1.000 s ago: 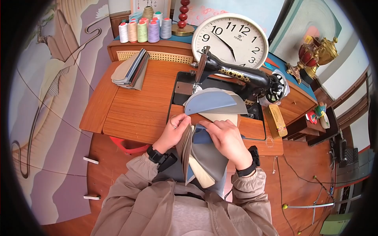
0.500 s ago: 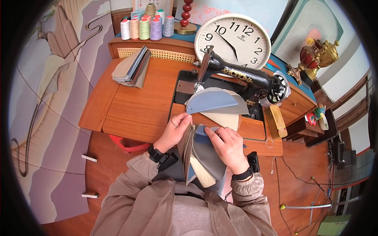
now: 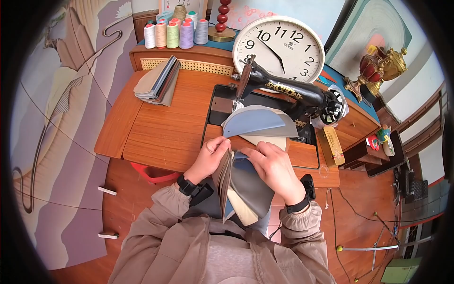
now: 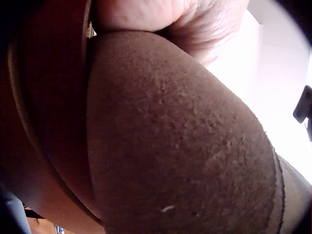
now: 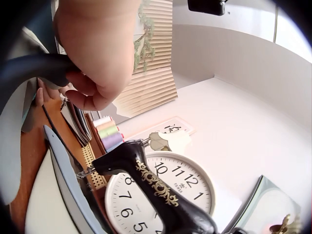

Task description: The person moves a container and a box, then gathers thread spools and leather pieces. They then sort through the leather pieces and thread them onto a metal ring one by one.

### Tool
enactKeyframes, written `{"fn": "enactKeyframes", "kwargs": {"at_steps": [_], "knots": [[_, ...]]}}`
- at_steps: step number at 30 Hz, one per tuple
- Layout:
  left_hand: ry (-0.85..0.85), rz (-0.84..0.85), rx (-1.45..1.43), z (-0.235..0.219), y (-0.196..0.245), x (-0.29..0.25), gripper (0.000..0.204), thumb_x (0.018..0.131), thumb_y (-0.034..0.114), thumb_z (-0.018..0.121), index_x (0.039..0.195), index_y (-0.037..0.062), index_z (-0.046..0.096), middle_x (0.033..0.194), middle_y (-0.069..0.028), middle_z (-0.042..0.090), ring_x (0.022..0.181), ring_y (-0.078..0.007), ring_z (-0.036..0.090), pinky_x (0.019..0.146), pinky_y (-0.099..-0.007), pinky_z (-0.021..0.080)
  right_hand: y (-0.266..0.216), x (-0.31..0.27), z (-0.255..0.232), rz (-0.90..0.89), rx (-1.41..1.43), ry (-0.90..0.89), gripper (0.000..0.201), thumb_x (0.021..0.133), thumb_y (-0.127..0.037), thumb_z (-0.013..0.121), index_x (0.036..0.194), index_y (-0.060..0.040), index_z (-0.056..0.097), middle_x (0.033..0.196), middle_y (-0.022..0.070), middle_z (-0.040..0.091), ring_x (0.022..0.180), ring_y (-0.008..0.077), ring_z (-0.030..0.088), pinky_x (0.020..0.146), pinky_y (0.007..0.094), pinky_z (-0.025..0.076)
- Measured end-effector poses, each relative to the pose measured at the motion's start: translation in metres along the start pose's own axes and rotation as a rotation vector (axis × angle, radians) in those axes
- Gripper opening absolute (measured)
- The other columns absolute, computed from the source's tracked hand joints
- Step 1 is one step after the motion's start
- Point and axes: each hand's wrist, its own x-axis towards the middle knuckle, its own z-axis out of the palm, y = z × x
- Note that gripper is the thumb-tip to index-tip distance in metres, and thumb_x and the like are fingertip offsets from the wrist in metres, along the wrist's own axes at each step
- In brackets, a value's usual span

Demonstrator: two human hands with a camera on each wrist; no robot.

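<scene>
My left hand (image 3: pixel 208 160) pinches a fan of leather-like swatches (image 3: pixel 221 182) by its top corner, over the lap. Brown, grey, cream and blue pieces spread downward from it. With thumb and fingers, my right hand (image 3: pixel 275 166) pinches the edge of a dark blue swatch (image 3: pixel 243 164) lying over a grey one (image 3: pixel 255 189). In the right wrist view that swatch (image 5: pixel 34 66) curves up into the fingers. A brown swatch (image 4: pixel 180 131) fills most of the left wrist view, below part of the left hand (image 4: pixel 141 14).
Beyond the hands, more half-round swatches (image 3: pixel 255 124) lie by a black sewing machine (image 3: pixel 283 89). Another swatch bundle (image 3: pixel 158 83) rests on the wooden table (image 3: pixel 165 128) at left. Thread spools (image 3: pixel 173 35), a wall clock (image 3: pixel 279 47) and a yellow tin (image 3: pixel 332 146) stand around.
My right hand first drew down and right, exposing more of the dark blue swatch, then came back up and left to its edge. The left hand keeps its hold in place.
</scene>
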Motion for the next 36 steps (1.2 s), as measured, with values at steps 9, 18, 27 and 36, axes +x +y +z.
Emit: {"fn": "enactKeyframes", "kwargs": {"at_steps": [9,18,27,36], "knots": [[-0.006,-0.075,-0.071,-0.001,0.003,-0.001,0.032,0.107,0.023,0.047,0.083,0.0050,0.058,0.073,0.0034,0.058,0.067,-0.0019,0.050,0.062,-0.0207,0.043,-0.004,-0.014,0.014,-0.047,-0.075,0.093,0.034,0.074,-0.001,0.070,0.107,-0.0058,0.069,0.083,0.0062,0.057,0.073,0.0245,0.059,0.064,0.0364,0.049],[0.001,-0.112,-0.107,-0.001,0.003,-0.002,0.030,0.106,0.023,0.048,0.085,0.0049,0.060,0.075,0.0037,0.059,0.069,-0.0020,0.051,0.064,-0.0207,0.043,-0.002,-0.018,0.016,-0.116,-0.106,0.192,0.038,0.070,-0.004,0.068,0.107,-0.0084,0.068,0.087,0.0029,0.059,0.073,0.0191,0.058,0.066,0.0332,0.048],[-0.010,-0.049,-0.048,-0.001,-0.001,-0.002,0.031,0.107,0.023,0.048,0.084,0.0049,0.059,0.076,0.0030,0.059,0.070,-0.0024,0.051,0.065,-0.0207,0.043,0.003,-0.009,0.019,0.186,0.493,0.114,0.020,0.087,-0.004,0.070,0.106,-0.0016,0.067,0.096,0.0076,0.068,0.086,0.0215,0.066,0.077,0.0310,0.052],[-0.019,-0.051,-0.032,-0.001,0.002,-0.002,0.031,0.107,0.024,0.048,0.084,0.0051,0.059,0.077,0.0027,0.059,0.072,-0.0031,0.051,0.067,-0.0212,0.044,0.020,-0.014,0.032,0.504,1.019,-0.022,0.013,0.092,-0.006,0.070,0.103,0.0010,0.067,0.095,0.0034,0.069,0.089,0.0106,0.063,0.083,0.0262,0.050]]}}
